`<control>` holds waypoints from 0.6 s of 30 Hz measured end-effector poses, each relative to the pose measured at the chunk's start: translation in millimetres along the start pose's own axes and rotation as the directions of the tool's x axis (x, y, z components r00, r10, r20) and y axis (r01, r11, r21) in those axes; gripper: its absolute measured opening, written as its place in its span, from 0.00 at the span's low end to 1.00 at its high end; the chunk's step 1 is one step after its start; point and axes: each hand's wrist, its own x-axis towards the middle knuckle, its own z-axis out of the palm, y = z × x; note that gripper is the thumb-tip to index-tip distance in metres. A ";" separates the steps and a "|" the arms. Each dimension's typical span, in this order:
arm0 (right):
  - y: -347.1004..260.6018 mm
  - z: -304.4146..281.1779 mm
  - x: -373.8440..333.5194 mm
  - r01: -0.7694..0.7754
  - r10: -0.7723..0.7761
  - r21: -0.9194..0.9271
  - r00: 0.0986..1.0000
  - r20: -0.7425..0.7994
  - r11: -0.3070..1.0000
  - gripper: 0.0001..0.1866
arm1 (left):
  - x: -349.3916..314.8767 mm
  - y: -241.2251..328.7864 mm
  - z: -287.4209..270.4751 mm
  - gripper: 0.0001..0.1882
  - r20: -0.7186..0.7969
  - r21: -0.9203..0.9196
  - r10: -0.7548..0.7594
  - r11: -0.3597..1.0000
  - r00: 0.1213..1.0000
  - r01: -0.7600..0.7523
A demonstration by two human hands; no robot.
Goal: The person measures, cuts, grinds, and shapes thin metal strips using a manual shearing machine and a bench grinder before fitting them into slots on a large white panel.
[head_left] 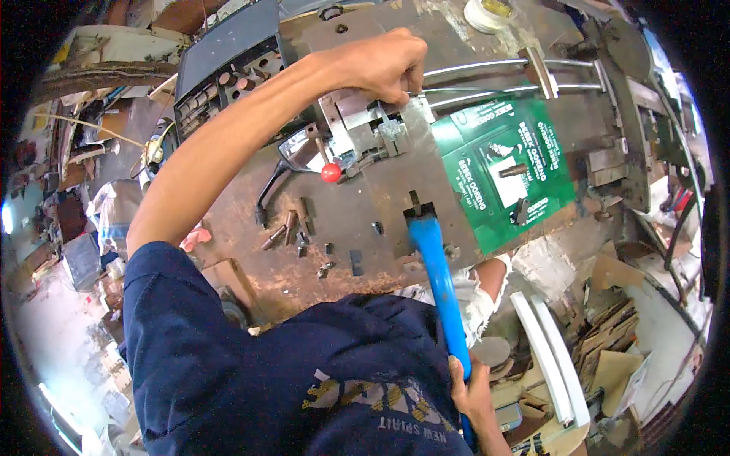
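My left hand (pixel 391 64) reaches across the bench, its fingers curled down at the edge of a flat metal plate (pixel 417 121) on a clamped metal fixture. What its fingertips pinch is too small to make out. Beside the fixture is a lever with a red ball knob (pixel 331 172). Low on the right, my right hand (pixel 474 391) wraps round the long blue handle (pixel 445 296) of a tool. The handle slants up over the bench edge to a dark block (pixel 418 211), and I cannot tell if that is the tool's head.
A flattened green carton (pixel 475 171) carries loose metal pieces. Two steel rails (pixel 502 67) run behind it. Metal pins (pixel 290 228) and small parts lie left of centre. An open dark case (pixel 220 91) of round pieces stands far left; a white spool (pixel 487 15) sits at the back.
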 end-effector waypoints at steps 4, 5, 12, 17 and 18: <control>-5.4 -5.0 31.0 -0.008 -0.001 0.058 0.988 0.152 0.998 0.36 | 1.1 4.1 -3.8 0.16 0.038 -0.141 -0.068 0.987 0.997 0.073; 6.0 -1.3 32.6 0.040 -0.042 0.022 0.995 0.087 0.999 0.35 | 2.0 4.8 -6.5 0.14 0.044 -0.125 -0.036 0.991 0.998 0.041; 13.2 13.2 15.3 0.130 -0.131 -0.015 0.985 -0.115 0.991 0.30 | 3.2 -4.1 1.4 0.13 0.041 -0.091 0.090 0.992 0.995 -0.086; -8.6 -2.4 5.9 -0.017 0.018 -0.030 1.000 0.011 0.999 0.27 | 3.6 4.9 -2.2 0.13 0.080 -0.024 0.062 0.998 0.995 -0.060; -2.5 0.7 12.2 0.059 -0.059 0.003 0.998 0.001 0.998 0.27 | 3.3 6.0 -3.4 0.13 0.082 -0.035 0.050 0.998 0.995 -0.047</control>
